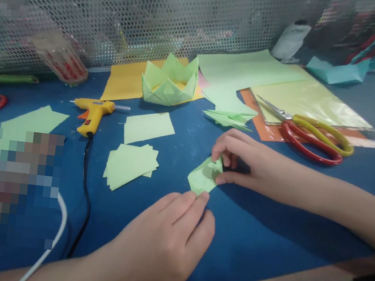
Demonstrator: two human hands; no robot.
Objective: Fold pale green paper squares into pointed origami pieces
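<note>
A small light-green piece of paper (202,177), partly folded, lies on the blue tabletop between my hands. My right hand (239,157) pinches its right side between thumb and fingers. At its lower edge, the fingertips of my left hand (173,236) grip the paper, the thumb being hidden under the hand. To the left sits a loose stack of green paper pieces (132,166), and another flat green piece (148,128) lies just behind it. A folded green paper form (230,117) rests beyond my right hand.
A pointed green paper bowl (170,84) stands on yellow paper (123,79). Left of it lies a yellow glue gun (94,114) with a black cord. Red-and-yellow scissors (310,132) rest across packaged paper (317,99). A perforated metal panel (174,17) runs along the back.
</note>
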